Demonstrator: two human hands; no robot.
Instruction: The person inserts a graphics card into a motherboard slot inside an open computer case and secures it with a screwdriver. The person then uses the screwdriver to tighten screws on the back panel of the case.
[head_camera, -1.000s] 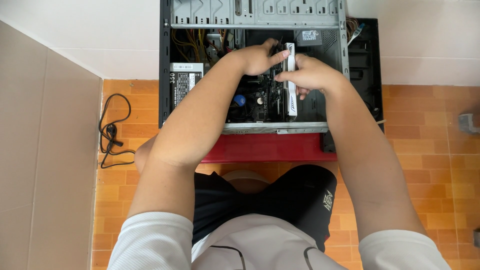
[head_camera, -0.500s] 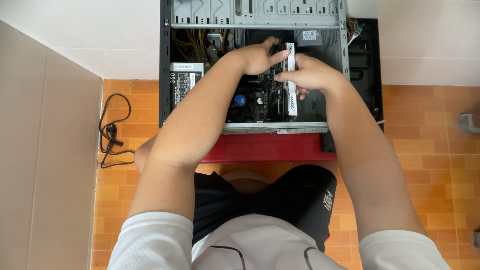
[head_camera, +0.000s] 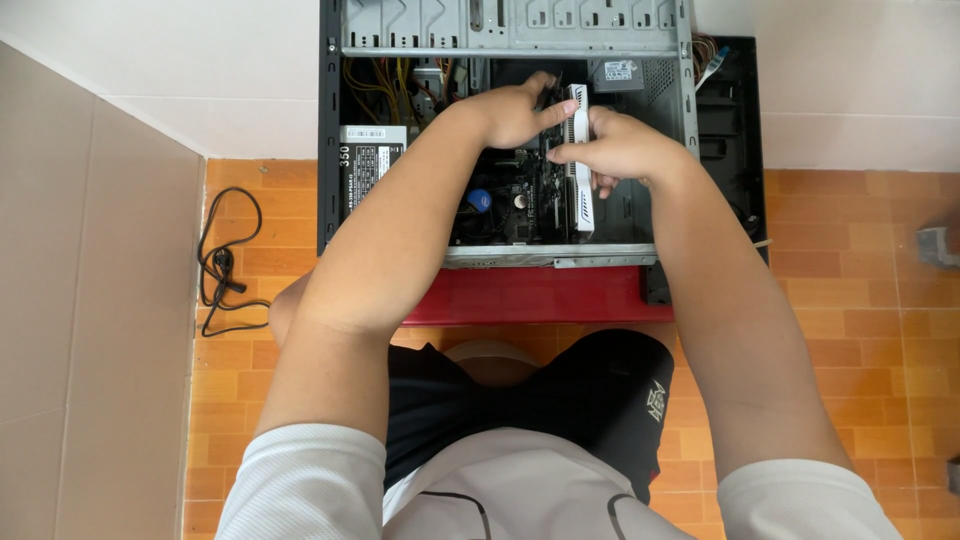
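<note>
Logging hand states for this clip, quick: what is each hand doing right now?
Left hand: closed on the top end of the white graphics card inside the computer case.
Right hand: closed on the same card.

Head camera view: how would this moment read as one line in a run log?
left hand: grips top of white graphics card | right hand: grips card's side | card: upright on edge inside open computer case | case: on red stand

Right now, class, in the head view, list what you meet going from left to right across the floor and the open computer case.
Black cable → power supply → left hand → white graphics card → right hand → grey object at the right edge.
</note>
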